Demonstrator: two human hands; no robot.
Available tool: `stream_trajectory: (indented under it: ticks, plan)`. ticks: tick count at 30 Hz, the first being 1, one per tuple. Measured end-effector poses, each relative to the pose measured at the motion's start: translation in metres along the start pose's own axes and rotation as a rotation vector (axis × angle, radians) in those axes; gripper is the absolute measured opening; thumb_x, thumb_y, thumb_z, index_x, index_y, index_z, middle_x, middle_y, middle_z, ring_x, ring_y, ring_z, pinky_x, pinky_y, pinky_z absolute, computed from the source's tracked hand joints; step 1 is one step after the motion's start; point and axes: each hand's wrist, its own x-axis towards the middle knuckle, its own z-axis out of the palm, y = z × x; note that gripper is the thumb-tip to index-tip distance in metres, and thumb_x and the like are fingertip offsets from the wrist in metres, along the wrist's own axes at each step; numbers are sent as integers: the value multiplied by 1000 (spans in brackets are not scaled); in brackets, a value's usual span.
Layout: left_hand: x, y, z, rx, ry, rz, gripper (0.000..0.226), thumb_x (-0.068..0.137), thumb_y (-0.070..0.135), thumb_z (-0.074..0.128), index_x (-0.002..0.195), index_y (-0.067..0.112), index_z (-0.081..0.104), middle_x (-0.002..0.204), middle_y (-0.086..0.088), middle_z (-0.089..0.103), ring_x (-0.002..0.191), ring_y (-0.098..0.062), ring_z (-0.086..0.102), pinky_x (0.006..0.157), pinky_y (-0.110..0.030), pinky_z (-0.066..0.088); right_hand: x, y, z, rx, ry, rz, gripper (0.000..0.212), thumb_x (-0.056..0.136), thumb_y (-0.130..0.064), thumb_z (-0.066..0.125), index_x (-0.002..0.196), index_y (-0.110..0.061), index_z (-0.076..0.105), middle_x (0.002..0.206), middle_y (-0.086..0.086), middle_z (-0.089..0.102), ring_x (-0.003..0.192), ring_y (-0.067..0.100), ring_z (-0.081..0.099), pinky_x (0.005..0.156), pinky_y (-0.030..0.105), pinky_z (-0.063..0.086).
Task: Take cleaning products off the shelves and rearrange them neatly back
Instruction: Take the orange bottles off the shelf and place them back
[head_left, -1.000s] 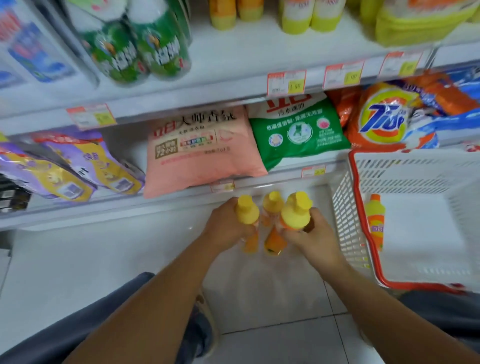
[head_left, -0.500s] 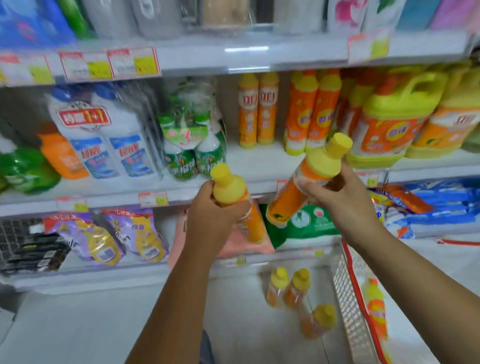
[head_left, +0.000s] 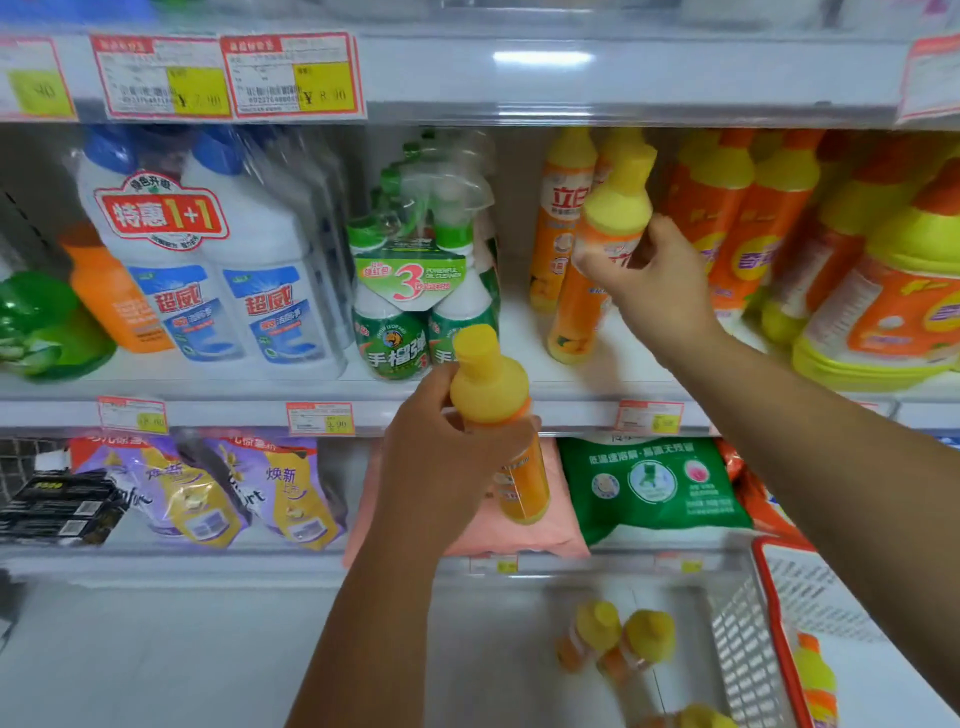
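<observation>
My right hand (head_left: 657, 283) grips an orange bottle with a yellow cap (head_left: 597, 260) and holds it nearly upright over the middle shelf (head_left: 530, 358), just in front of a row of like bottles (head_left: 563, 208). My left hand (head_left: 447, 457) grips a second orange bottle (head_left: 498, 415) lower down, in front of the shelf's edge, its cap pointing up. Three more of these bottles (head_left: 618, 642) lie or stand on the floor below.
A green spray-cleaner pack (head_left: 415, 291) and white twin bottles (head_left: 208, 260) stand left of the gap. Large orange jugs (head_left: 883, 301) fill the right. Detergent bags (head_left: 649, 483) lie on the lower shelf. A red-rimmed white basket (head_left: 769, 639) with one bottle sits at the bottom right.
Both hands lifted bottles from the floor. The right hand has since carried its bottle up and onto the middle shelf, turning it upright; the left hand has risen slightly.
</observation>
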Motion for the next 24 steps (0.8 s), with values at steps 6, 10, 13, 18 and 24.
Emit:
stream_trajectory:
  ticks: [6, 10, 13, 18, 24]
  plan:
    - [2, -9, -2, 31, -26, -8, 35, 67, 30, 86, 96, 34, 66, 83, 19, 69, 73, -2, 64, 71, -32, 55, 19, 18, 25, -94, 72, 58, 69, 78, -45, 78, 135, -23, 46, 120, -3, 67, 107, 22, 66, 92, 46, 54]
    - [4, -12, -3, 50, -26, -12, 38, 68, 30, 87, 99, 37, 66, 86, 22, 69, 77, 1, 64, 75, -36, 57, 10, 35, 32, -128, 40, 45, 91, 76, -35, 82, 149, -26, 28, 133, -1, 61, 116, 25, 62, 97, 46, 51]
    - [7, -14, -6, 68, -31, -15, 41, 66, 33, 88, 101, 39, 65, 87, 23, 69, 77, 1, 65, 75, -35, 57, 2, 53, 38, -136, -23, 87, 82, 79, -29, 81, 146, -20, 34, 135, 2, 58, 118, 24, 60, 98, 43, 50]
    - [7, -14, -8, 55, -24, -22, 40, 69, 23, 87, 101, 34, 65, 87, 23, 69, 77, 2, 64, 70, -24, 53, 4, 59, 47, -136, -30, 175, 71, 84, -33, 76, 143, -13, 40, 136, 6, 59, 117, 25, 60, 96, 34, 47]
    - [8, -17, -5, 66, -37, -36, 37, 70, 24, 87, 98, 35, 66, 87, 22, 70, 79, 2, 65, 74, -31, 57, 20, 55, 57, -130, -47, 191, 73, 85, -32, 77, 143, -14, 37, 139, 8, 57, 121, 30, 59, 102, 40, 46]
